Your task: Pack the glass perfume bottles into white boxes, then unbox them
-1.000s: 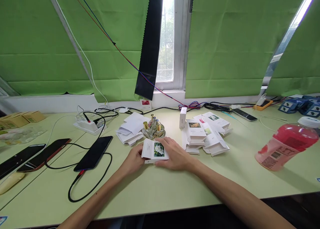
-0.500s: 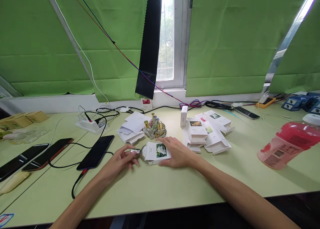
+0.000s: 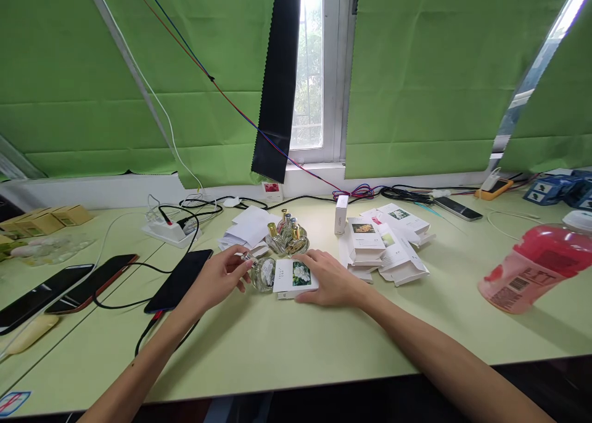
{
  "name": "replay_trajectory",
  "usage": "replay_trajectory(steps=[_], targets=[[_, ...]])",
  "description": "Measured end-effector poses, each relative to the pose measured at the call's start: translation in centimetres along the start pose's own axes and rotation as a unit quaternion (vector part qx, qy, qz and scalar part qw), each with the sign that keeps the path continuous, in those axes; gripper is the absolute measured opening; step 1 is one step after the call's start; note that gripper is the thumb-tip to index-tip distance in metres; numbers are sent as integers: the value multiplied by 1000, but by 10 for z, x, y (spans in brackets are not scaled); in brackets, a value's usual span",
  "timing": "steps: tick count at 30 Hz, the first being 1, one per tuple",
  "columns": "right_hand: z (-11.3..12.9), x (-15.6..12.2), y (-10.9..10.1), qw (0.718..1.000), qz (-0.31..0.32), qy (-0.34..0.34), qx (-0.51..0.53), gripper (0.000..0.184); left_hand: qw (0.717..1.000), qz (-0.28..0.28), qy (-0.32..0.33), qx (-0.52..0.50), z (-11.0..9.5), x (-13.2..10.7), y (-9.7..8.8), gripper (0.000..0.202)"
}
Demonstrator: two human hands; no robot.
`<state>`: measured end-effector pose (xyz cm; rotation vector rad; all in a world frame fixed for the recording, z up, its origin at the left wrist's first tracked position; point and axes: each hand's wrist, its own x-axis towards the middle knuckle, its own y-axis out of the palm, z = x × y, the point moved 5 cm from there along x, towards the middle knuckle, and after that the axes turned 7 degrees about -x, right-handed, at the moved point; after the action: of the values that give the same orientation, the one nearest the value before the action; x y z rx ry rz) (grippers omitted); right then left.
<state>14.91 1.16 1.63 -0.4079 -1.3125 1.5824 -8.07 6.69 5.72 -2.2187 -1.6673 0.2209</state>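
Note:
Low over the table, my left hand (image 3: 226, 277) is closed on the silver cap of a round clear glass perfume bottle (image 3: 264, 275), tilted with its cap to the left. Right beside the bottle's body is a white box (image 3: 285, 276) printed with a white flower. My right hand (image 3: 330, 279) grips that box from its right side, thumb near and fingers beyond. Just behind, a cluster of perfume bottles (image 3: 289, 235) with gold and silver caps stands together.
Flattened white boxes (image 3: 365, 241) lie to the right, beside a small upright box (image 3: 341, 214). White papers (image 3: 247, 227) lie behind my left hand. A dark phone (image 3: 178, 280) with cables is at left; a pink drink bottle (image 3: 522, 272) stands at far right.
My left hand has drawn the perfume bottle out of the box's left end and raised its cap slightly away. More of the glass body shows now. My right hand stays on the box.

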Motion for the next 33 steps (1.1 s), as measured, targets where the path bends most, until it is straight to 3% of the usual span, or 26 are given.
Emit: replay_trajectory(steps=[4,11,19,26,33], targets=[[-2,0,-8,998,-48,-7,47,82,996,-9,37,77,-9,10,8,52],[0,-1,-21,977,-177,-58,104,81,990,7,84,109,-22,14,31,29],[0,-4,-26,956,-259,-75,116,85,986,44,92,133,-28,16,52,29],[1,-6,-28,945,-296,-91,104,89,994,-31,98,30,-35,4,42,39],[10,-8,-28,938,-320,-124,41,95,993,111,16,-40,-44,-11,53,22]])
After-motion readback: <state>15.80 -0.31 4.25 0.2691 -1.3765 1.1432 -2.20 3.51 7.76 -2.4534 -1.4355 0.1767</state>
